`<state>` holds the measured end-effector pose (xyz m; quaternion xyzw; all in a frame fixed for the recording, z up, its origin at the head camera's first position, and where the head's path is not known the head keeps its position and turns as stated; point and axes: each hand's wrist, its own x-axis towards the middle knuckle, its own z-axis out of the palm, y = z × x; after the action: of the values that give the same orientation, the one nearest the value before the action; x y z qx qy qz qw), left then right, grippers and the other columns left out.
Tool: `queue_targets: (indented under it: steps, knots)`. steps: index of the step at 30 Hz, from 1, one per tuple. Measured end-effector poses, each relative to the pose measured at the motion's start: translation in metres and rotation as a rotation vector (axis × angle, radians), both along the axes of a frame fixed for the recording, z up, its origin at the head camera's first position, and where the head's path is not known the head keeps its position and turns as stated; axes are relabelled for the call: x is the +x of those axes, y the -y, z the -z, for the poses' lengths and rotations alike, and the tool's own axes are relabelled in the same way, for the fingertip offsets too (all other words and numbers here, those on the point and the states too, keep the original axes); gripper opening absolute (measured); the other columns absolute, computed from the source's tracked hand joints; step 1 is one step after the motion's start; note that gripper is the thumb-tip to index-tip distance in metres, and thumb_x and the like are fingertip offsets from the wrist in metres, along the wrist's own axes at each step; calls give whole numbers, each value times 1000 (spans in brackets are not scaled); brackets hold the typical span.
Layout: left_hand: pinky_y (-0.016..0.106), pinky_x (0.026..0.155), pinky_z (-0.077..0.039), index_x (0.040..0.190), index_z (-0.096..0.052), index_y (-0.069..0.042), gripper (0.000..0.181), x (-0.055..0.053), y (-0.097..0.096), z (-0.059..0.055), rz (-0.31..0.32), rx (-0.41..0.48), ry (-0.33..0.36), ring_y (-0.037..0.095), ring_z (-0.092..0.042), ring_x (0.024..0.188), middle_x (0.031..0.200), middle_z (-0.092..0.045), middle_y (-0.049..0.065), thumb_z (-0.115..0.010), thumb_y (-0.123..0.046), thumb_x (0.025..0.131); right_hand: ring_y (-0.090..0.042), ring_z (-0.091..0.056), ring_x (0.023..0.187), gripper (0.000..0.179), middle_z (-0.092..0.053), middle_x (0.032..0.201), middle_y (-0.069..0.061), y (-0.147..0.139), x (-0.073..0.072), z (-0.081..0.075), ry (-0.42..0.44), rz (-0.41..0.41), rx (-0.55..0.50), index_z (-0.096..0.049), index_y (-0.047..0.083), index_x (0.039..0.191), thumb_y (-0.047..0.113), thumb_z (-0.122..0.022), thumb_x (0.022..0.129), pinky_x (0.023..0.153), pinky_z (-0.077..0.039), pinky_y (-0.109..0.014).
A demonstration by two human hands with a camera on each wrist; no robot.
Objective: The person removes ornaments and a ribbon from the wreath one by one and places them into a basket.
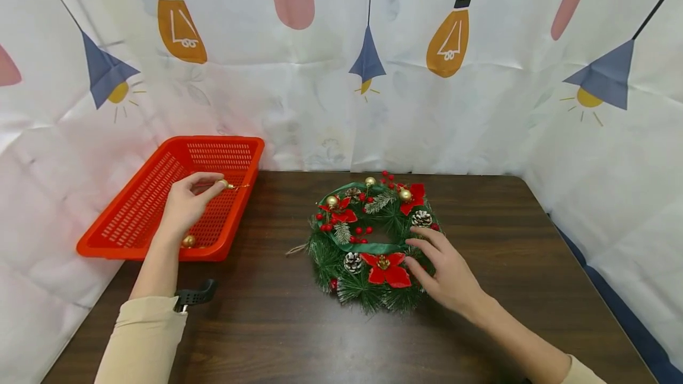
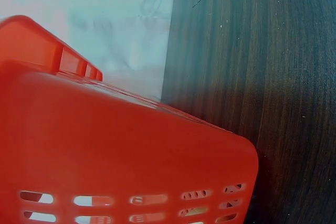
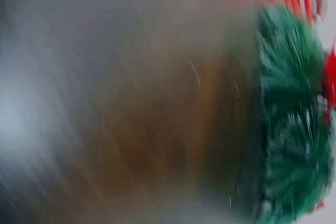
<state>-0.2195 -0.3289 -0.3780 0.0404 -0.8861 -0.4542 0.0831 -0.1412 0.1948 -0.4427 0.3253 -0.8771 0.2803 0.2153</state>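
Note:
My left hand (image 1: 188, 199) pinches a small gold ball ornament (image 1: 223, 184) between thumb and fingers, above the red plastic basket (image 1: 242, 218). A thin gold string trails from the ornament to the right. Another gold ball (image 1: 189, 241) lies inside the basket. On the table sits a green Christmas wreath (image 1: 325, 259) with red flowers, pinecones, berries, a green ribbon and a few gold balls. My right hand (image 1: 445, 271) is at the wreath's right side, fingers spread and slightly bent; whether they touch it is unclear. The left wrist view shows only the basket's outer wall (image 2: 126, 145) and table.
The dark wooden table (image 1: 277, 336) reaches back to a white curtain (image 1: 320, 111) printed with lamps and bulbs. A brown twine end (image 1: 296, 249) sticks out at the wreath's left. The basket stands at the table's left edge. The right wrist view is blurred.

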Motion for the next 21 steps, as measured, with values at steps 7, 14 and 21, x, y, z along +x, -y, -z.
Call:
queue_targets:
  steps: [7,14,21]
  knots:
    - [52,103,-47,140,-61,-10,57,2,0,-1,-4,1,10,26,-56,119,134,-61,13,-62,-51,100,-36,-45,140,63,-53,147,-15,15,22,4,122,72,118,-63,4,138,43,-78,92,104,-47,-57]
    - [46,99,-49,140,-61,-12,57,1,-2,-1,6,-7,7,27,-55,120,134,-61,12,-62,-52,100,-36,-43,143,57,-54,147,-19,13,18,16,141,-12,145,-62,-2,138,26,-79,93,108,-42,-53]
    - [40,95,-50,141,-61,-11,58,0,-5,-3,5,-5,5,27,-56,120,133,-61,12,-62,-52,100,-31,-49,139,41,-60,141,-15,3,10,19,127,-214,141,-67,1,134,15,-75,95,111,-36,-52]
